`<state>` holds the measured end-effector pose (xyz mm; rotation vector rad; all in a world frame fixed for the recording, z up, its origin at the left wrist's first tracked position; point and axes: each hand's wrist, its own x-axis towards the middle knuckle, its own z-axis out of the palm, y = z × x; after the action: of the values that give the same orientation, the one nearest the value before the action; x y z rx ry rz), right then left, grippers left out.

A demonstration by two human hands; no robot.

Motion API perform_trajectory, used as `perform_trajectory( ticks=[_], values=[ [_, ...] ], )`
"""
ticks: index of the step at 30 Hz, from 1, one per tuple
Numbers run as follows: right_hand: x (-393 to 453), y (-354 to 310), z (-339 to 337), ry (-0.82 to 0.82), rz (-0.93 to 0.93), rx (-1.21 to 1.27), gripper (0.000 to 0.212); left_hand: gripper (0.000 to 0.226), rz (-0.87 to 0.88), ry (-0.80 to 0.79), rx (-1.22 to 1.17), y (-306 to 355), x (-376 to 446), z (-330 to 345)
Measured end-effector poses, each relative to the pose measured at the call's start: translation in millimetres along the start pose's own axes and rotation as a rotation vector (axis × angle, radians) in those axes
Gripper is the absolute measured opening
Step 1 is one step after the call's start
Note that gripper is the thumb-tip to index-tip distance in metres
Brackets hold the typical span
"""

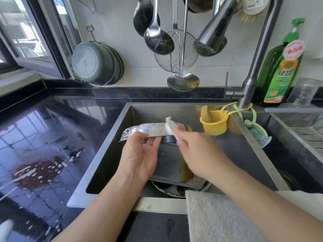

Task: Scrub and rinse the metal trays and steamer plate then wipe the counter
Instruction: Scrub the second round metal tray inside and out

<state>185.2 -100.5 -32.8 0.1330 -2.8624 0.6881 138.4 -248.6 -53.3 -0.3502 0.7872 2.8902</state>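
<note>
Two hands met over the sink [111, 145], and much of what they worked on was hard to read. The left hand [139, 154] covered the near edge of the steamer plate [148, 131], and the plate's far right end was lost behind the right hand [194, 145] and its white sponge [170, 127], both smeared by motion blur. Below the grip, a metal tray [167, 165] lay in the basin, its near end hidden under the left wrist, and beneath it only a sliver of a round dish [167, 189] showed. A towel [218, 217] draped over the sink's front rim ran out of the bottom of the view.

The left hand was turned palm up, its fingers curled under the plate and its thumb on top, pinching the rim and holding the plate almost edge-on above the basin. The right hand came in from the right with its knuckles up, fingers closed around the sponge, which it pressed against the plate's upper face just beyond the left fingertips.

The plate was thin, shiny and perforated, with rows of small holes visible at its left end and a pale soapy film across its middle.

Left of the grip, the dark counter [43, 137] carried a reddish puddle [36, 172] dotted with white suds.
</note>
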Motion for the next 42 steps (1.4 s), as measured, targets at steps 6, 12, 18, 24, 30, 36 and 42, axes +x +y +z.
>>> perform_trajectory(
  ticks=[6, 12, 18, 24, 30, 36, 42],
  values=[
    [8, 19, -1, -0.043, 0.01, -0.066, 0.05, 0.031, -0.005, 0.018, -0.009, -1, 2, -3],
    [20, 60, -27, -0.116, 0.187, 0.008, 0.041, 0.032, 0.003, 0.031, 0.006, -1, 4, -4],
    [16, 25, 4, -0.103, -0.018, 0.114, 0.045, 0.034, -0.047, -0.011, 0.049, -2, 4, -6],
    [19, 53, -31, -0.162, 0.091, 0.09, 0.042, 0.029, 0.018, -0.043, -0.016, 7, 6, -9],
    [14, 36, -12, -0.197, -0.029, 0.108, 0.04, 0.019, -0.115, -0.095, 0.26, -11, 3, -8],
    [19, 39, -19, -0.185, -0.048, 0.122, 0.043, 0.025, -0.015, 0.027, 0.026, 12, 18, -16],
    [19, 72, -37, -0.424, 0.056, 0.098, 0.039, 0.029, 0.011, 0.076, 0.038, 10, 21, -16]
  ],
)
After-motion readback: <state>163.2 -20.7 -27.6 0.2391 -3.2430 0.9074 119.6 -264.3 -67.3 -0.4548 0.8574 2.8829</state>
